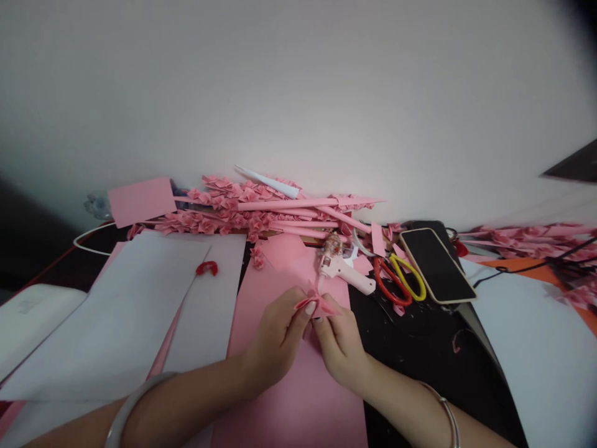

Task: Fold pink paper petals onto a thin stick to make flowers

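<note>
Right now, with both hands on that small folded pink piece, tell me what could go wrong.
The glue gun lies just beyond the left hand and right hand, nozzle near the folded pink piece; a finger could brush it. The scissors and phone crowd the right side, so an elbow sweep might knock them.

Pink paper piece [321, 303]; red scissors [389, 283], yellow scissors [410, 277]; white glue gun [345, 270].

A pink glue gun [342, 269] is being rested on the pink sheet [298, 398], with red and yellow scissors [400, 280] lying just beside it. A dark phone [437, 264] is being kept further right. White sheets [130, 311] are being spread at left, pink paper stems [261, 211] piled behind.
</note>
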Available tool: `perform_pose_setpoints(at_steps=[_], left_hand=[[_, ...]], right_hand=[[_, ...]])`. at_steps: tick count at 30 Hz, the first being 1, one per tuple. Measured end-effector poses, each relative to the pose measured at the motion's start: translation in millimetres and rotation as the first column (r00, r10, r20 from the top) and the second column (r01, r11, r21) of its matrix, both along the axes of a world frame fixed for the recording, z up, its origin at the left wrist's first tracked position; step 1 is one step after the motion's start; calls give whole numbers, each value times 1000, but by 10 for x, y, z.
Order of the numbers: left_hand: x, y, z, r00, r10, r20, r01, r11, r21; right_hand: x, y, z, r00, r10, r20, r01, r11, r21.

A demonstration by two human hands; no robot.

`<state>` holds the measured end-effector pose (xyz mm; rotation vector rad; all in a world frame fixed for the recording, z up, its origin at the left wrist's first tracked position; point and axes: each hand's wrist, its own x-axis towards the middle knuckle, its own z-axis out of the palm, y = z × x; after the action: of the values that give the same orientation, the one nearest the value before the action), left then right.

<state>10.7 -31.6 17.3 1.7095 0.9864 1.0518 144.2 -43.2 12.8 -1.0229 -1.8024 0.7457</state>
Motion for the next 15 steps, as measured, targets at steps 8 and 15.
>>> perform_pose_setpoints(at_steps=[8,15], left_hand=[[4,91,-10,980,15,199,-7,999,-41],[-38,188,-33,956,81,282,0,961,-276]], right_hand=[[52,85,39,986,-13,-167,-15,986,-163],[116,116,-43,979,-57,-196,-12,942,-336]])
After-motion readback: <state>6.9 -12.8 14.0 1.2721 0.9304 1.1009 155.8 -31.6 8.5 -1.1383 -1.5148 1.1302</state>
